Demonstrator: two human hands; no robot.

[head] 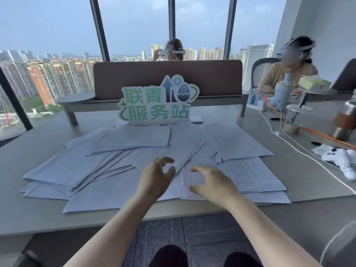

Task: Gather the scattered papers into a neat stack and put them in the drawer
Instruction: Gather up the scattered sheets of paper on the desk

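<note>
A wide grey desk (23, 212) fills the lower view, backed by a brown divider panel (167, 79). Across most of its middle lie the scattered papers (81, 166), overlapping at many angles in loose layers; one printed sheet (248, 173) lies at the right side of the spread, text upward. No drawer shows in this view.

A green and white cut-out sign (157, 102) stands upright just behind the papers.

On the desk to the right stands a clear plastic cup (294, 118) with a lid and a straw; a pale drink fills only its bottom part. Near it, at the right edge, stands a metal bottle (346, 122); what it holds cannot be told. White cables (277, 132) run past the cup, and a white game controller (341, 158) lies further forward.

The left hand (154, 180) hovers over the middle of the papers, fingers loosely curved and apart, holding nothing. The right hand (213, 184) is just beside it, fingers spread and bent, thumb at the edge of a sheet; whether it touches the paper cannot be told.
</note>
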